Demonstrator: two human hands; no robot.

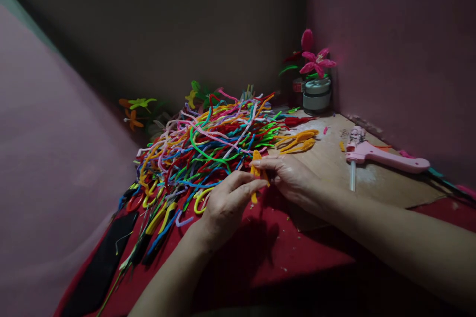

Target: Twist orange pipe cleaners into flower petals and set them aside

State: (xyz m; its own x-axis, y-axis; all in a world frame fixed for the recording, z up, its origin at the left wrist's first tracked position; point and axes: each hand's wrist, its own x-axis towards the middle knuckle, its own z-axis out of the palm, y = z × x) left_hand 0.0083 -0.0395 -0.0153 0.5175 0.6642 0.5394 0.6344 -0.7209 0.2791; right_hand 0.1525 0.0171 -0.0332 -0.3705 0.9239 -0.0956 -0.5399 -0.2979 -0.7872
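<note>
Between my two hands is an orange pipe cleaner piece [256, 157], bent into a narrow petal-like shape. My left hand [228, 198] pinches its lower part with thumb and forefinger. From the right, my right hand [293, 178] grips its upper part between the fingertips. Just beyond, several orange pipe cleaner petals [301, 142] lie on a brown board. A large tangled heap of coloured pipe cleaners [211, 133] spreads behind my left hand.
A pink hot glue gun [386, 156] lies on the board [330, 158] at right. Pliers with yellow-black handles [161, 218] and a black phone-like slab [104, 257] are at left on the red cloth [297, 252]. Pink pipe cleaner flowers [318, 63] stand in a jar [317, 96] at the back.
</note>
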